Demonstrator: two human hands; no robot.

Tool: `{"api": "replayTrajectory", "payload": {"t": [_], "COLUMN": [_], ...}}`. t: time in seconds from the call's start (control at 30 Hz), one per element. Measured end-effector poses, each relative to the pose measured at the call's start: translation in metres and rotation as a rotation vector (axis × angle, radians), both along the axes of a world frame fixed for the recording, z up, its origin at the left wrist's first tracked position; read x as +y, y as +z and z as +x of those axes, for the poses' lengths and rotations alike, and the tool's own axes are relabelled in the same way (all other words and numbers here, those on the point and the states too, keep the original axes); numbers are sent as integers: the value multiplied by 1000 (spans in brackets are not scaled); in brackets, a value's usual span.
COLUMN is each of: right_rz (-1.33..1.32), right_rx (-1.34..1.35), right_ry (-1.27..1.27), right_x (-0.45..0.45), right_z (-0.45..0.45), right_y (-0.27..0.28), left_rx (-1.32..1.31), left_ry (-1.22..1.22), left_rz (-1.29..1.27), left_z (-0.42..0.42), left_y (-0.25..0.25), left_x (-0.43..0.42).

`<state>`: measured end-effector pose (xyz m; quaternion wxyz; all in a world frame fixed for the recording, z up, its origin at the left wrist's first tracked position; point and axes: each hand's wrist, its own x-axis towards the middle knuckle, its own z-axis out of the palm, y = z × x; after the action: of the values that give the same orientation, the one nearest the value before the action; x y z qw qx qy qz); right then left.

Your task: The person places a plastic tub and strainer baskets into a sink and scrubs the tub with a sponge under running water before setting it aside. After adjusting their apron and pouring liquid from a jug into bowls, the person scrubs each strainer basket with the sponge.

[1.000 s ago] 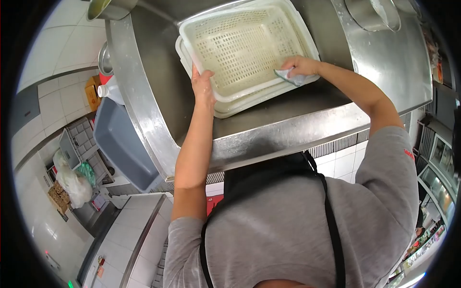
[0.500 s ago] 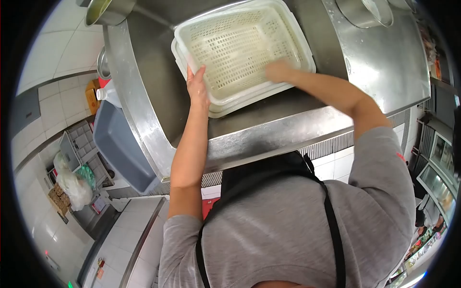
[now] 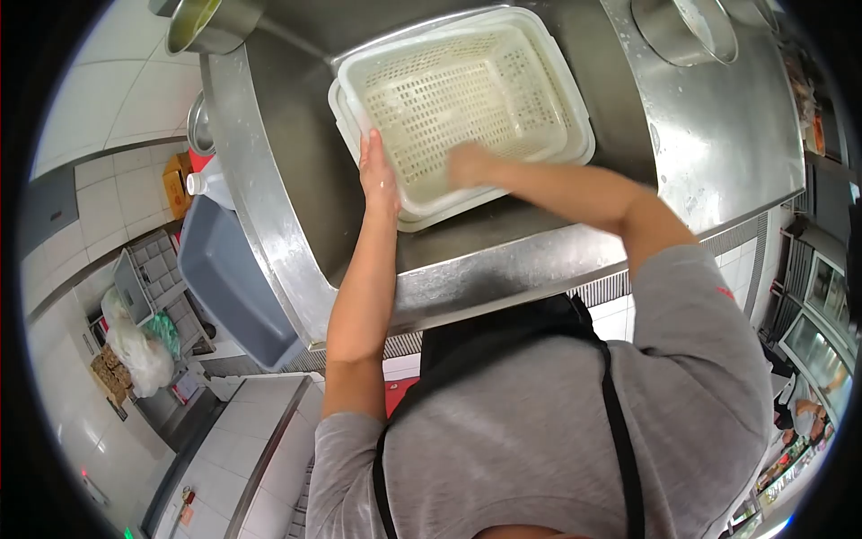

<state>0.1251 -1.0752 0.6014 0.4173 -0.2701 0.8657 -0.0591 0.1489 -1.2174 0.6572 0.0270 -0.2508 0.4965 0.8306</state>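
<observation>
A white perforated plastic basket (image 3: 449, 99) rests tilted on a second white container (image 3: 582, 121) inside the metal sink (image 3: 296, 153). At the basket's left side, my left hand (image 3: 378, 175) grips its rim, with the thumb and part of the fingers showing. My right hand (image 3: 469, 167) is over the lower part of the basket, near its front wall. Motion smears its fingers, and no cloth can be made out in it now.
Metal pots stand at the upper left (image 3: 211, 25) and upper right (image 3: 687, 31). Left of the sink are a grey-blue tub (image 3: 235, 283) and a white bottle (image 3: 211, 184). The sink's metal front edge (image 3: 512, 269) runs before my body.
My right hand has swept left from the basket's right front corner to its lower middle. The cloth seen in it earlier no longer shows. My left hand stays at the left rim.
</observation>
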Motion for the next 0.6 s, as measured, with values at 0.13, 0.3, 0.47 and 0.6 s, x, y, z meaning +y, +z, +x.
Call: {"api": "replayTrajectory", "payload": {"t": [0.13, 0.3, 0.47, 0.6], "right_rz": [-703, 131, -1003, -795], "right_rx": [127, 101, 287, 703], "right_ry": [-161, -199, -221, -144], "right_x": [-1, 92, -45, -7], "right_z": [22, -26, 5, -70], "right_y": [-45, -95, -31, -89], "left_rx": [-25, -53, -121, -44], "left_ry": [-18, 24, -34, -26], "left_rz": [-109, -141, -92, -76], "left_z": [1, -4, 2, 0], "left_y": [-5, -6, -13, -21], "left_x": [-5, -3, -11, -8]}}
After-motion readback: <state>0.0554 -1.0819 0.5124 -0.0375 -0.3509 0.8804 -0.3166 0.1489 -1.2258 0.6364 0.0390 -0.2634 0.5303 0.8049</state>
